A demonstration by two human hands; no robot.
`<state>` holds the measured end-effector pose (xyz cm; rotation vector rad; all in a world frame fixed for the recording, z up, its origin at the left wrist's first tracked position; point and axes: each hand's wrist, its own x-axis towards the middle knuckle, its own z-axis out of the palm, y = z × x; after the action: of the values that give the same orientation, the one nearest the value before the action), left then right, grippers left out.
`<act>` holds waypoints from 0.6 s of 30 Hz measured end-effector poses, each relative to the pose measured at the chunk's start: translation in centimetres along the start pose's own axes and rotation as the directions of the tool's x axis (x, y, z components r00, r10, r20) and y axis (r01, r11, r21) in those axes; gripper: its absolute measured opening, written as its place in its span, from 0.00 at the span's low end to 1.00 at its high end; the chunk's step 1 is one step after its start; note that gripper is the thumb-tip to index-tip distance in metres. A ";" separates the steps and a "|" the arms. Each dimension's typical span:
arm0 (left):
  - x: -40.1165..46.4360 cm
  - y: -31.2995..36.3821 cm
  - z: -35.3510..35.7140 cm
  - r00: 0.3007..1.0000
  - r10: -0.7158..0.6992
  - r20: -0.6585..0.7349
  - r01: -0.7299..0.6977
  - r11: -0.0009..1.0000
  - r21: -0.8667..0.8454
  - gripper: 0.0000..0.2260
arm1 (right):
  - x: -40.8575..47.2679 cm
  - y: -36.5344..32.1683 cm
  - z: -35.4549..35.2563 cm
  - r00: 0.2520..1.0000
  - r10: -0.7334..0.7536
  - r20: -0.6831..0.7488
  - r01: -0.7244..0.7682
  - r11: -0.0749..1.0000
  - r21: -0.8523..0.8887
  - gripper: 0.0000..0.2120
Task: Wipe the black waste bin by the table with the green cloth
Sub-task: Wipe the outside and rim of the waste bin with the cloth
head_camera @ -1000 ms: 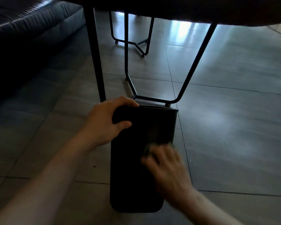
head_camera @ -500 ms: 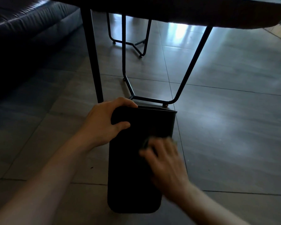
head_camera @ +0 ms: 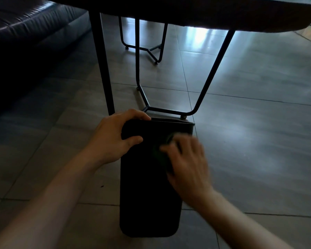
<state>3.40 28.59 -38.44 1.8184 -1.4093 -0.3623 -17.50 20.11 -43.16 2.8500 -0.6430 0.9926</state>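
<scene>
Gripping black waste bin [head_camera: 147, 194] rim, left hand [head_camera: 115, 139], right hand [head_camera: 185, 164] pressing green cloth [head_camera: 160, 155], no legible writing

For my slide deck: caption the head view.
Left hand steadies the black waste bin at its rim while the right hand presses the green cloth against its side.

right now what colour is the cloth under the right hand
Dark green, peeking out beside the fingers in the head view: cloth.
</scene>
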 end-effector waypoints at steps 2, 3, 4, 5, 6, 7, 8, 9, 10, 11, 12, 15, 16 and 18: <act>-0.1 -0.1 -0.1 1.000 0.006 0.003 -0.006 1.000 0.007 0.25 | 3.5 1.0 -0.5 0.989 0.130 -0.074 -0.129 0.992 0.013 0.16; -0.1 -0.2 -0.2 1.000 0.005 0.005 -0.005 1.000 0.012 0.25 | 3.7 0.9 -0.4 0.987 0.142 -0.076 -0.142 0.990 0.014 0.15; -0.1 -0.2 -0.2 1.000 0.002 0.003 -0.002 1.000 0.013 0.24 | 2.7 0.5 -0.2 0.990 0.129 -0.060 -0.129 0.992 0.009 0.14; 0.0 -0.2 -0.2 1.000 0.002 -0.005 -0.002 1.000 0.013 0.24 | 0.8 0.0 0.2 0.995 0.093 -0.023 -0.093 0.996 0.002 0.12; 0.0 -0.3 -0.3 1.000 0.000 -0.016 0.000 1.000 0.013 0.24 | -1.8 -0.8 0.6 0.999 0.038 0.037 -0.038 0.999 -0.006 0.11; 0.1 -0.4 -0.2 1.000 -0.001 -0.021 0.002 1.000 0.009 0.24 | -4.8 -1.5 0.9 0.993 -0.032 0.115 0.033 0.999 -0.004 0.09; 0.1 -0.4 -0.1 1.000 -0.002 -0.019 0.002 1.000 0.006 0.24 | -7.7 -2.1 1.1 0.975 -0.114 0.191 0.115 0.993 0.006 0.07; 0.1 -0.4 0.0 1.000 0.002 -0.012 -0.002 1.000 0.004 0.24 | -10.1 -2.4 1.1 0.950 -0.181 0.255 0.179 0.983 0.031 0.05; 0.1 -0.4 0.1 1.000 0.005 -0.002 -0.005 1.000 0.006 0.24 | -11.7 -2.5 0.8 0.930 -0.200 0.309 0.189 0.980 0.066 0.04; 0.1 -0.4 0.1 1.000 0.008 0.009 -0.008 1.000 0.011 0.24 | -12.3 -2.3 0.3 0.922 -0.166 0.350 0.137 0.985 0.107 0.04; 0.1 -0.4 0.0 1.000 0.006 0.015 -0.006 1.000 0.015 0.24 | -12.0 -1.9 -0.5 0.923 -0.095 0.373 0.043 0.988 0.146 0.05; 0.0 -0.5 -0.5 1.000 -0.004 0.028 0.003 1.000 0.010 0.24 | -8.3 0.4 -4.1 0.864 0.357 0.355 -0.463 0.840 0.281 0.07; -0.1 -0.4 -0.7 0.999 0.000 0.042 0.000 1.000 -0.004 0.24 | -6.6 1.9 -5.3 0.762 0.526 0.378 -0.646 0.661 0.382 0.05; -0.3 0.0 -1.1 0.996 0.023 0.081 -0.020 0.999 -0.035 0.24 | -3.9 5.5 -7.8 0.482 0.751 0.452 -0.831 0.228 0.507 0.04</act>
<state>3.98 29.26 -37.81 1.7770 -1.4680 -0.4511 -27.02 17.94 -39.79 3.0619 -2.4505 1.3721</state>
